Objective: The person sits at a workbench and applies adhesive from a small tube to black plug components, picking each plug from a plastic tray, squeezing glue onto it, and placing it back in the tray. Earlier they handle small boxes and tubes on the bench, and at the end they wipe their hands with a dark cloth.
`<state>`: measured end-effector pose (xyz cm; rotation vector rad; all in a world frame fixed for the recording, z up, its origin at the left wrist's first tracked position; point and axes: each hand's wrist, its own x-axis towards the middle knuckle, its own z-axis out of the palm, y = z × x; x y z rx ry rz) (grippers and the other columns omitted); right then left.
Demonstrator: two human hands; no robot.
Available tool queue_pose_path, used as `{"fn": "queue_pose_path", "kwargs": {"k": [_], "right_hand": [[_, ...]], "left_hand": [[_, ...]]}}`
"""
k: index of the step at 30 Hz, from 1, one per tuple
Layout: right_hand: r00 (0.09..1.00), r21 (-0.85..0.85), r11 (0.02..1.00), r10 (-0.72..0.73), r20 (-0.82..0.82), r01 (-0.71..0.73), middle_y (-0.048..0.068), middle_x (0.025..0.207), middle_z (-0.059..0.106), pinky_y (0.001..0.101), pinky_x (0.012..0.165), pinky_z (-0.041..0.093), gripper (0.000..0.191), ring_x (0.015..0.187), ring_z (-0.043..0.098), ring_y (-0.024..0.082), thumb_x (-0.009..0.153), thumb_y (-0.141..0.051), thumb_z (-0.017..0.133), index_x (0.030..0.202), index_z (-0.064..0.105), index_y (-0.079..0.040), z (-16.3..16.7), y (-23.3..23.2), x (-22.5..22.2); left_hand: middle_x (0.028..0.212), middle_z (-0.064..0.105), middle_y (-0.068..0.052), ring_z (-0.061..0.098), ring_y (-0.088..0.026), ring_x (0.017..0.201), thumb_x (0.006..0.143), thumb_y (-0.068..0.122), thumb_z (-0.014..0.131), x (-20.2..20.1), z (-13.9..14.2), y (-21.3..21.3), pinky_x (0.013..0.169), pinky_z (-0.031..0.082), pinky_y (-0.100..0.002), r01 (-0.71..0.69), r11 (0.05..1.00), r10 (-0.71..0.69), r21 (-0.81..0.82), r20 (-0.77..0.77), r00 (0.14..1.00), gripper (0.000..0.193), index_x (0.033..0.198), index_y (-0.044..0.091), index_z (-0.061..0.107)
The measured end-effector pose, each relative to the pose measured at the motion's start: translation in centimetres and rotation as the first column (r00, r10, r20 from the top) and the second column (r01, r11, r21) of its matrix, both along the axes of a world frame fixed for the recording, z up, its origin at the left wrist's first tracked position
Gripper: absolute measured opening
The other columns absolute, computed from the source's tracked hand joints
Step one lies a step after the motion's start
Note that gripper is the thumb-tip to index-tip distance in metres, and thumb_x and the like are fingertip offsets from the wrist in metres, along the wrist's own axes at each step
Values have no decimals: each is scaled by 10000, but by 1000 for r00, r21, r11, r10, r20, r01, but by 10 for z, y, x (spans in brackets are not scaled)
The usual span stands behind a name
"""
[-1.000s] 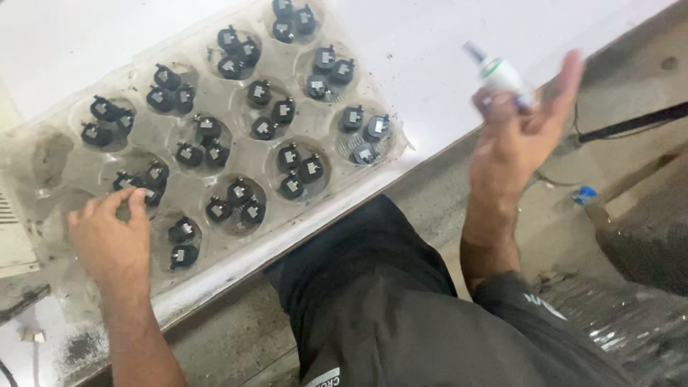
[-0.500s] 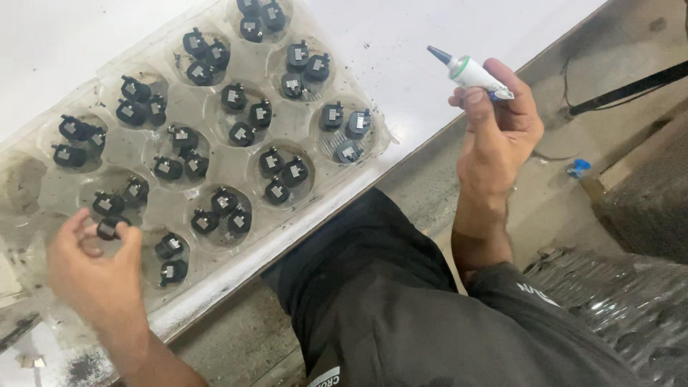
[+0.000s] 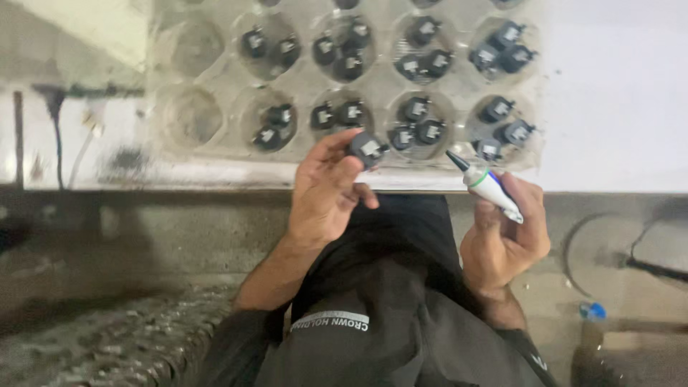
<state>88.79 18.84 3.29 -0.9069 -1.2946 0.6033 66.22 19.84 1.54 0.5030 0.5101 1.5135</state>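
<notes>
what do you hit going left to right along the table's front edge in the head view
empty tray wells → left hand pinching a small black part → small white tube with a dark nozzle, held in the right hand → blue cap on the floor

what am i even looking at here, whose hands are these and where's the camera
The camera sits on a person's head and looks down, so both bare hands belong to that person; there is no machine. The left hand pinches a small black part between its fingertips. The right hand grips a white tube with a dark pointed nozzle, aimed toward the part. Ahead, on a white tabletop, lies a clear plastic tray of round wells. Most wells hold a few similar black parts; some on the left are empty.
</notes>
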Motion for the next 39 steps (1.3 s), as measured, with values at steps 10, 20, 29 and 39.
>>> {"fn": "queue_pose_path", "kwargs": {"k": [10, 20, 29, 39], "right_hand": [[892, 282, 958, -85, 443, -48, 185, 1105, 638, 380, 854, 538, 375, 994, 659, 319, 959, 78, 771, 1292, 614, 10, 11, 0, -32], [835, 267, 958, -60, 548, -107, 121, 1021, 707, 384, 836, 467, 489, 910, 649, 253, 841, 156, 776, 1280, 644, -13, 20, 8, -30], [838, 263, 957, -44, 544, -120, 94, 1001, 713, 379, 867, 437, 505, 885, 679, 230, 803, 168, 772, 1261, 648, -4, 25, 7, -23], [844, 253, 957, -15, 536, -143, 80, 1034, 709, 391, 891, 424, 531, 904, 687, 217, 796, 160, 759, 1275, 626, -28, 24, 5, -17]], "left_hand": [[1277, 658, -94, 682, -180, 1140, 1055, 78, 666, 0, 23, -3, 714, 649, -352, 60, 998, -60, -3, -15, 998, 487, 1508, 15, 502], [1299, 657, -95, 678, -186, 1151, 1043, 30, 658, -1, 16, -2, 708, 646, -347, 58, 998, -58, -28, -9, 998, 493, 1510, 11, 501], [1269, 652, -102, 669, -190, 1132, 1049, 59, 660, 5, 15, -2, 721, 652, -353, 67, 997, -68, -42, -14, 998, 487, 1510, 16, 508], [1232, 661, -96, 676, -191, 1094, 1041, 98, 670, 14, 13, -3, 691, 649, -356, 32, 996, -35, -82, -35, 999, 460, 1468, 2, 526]]}}
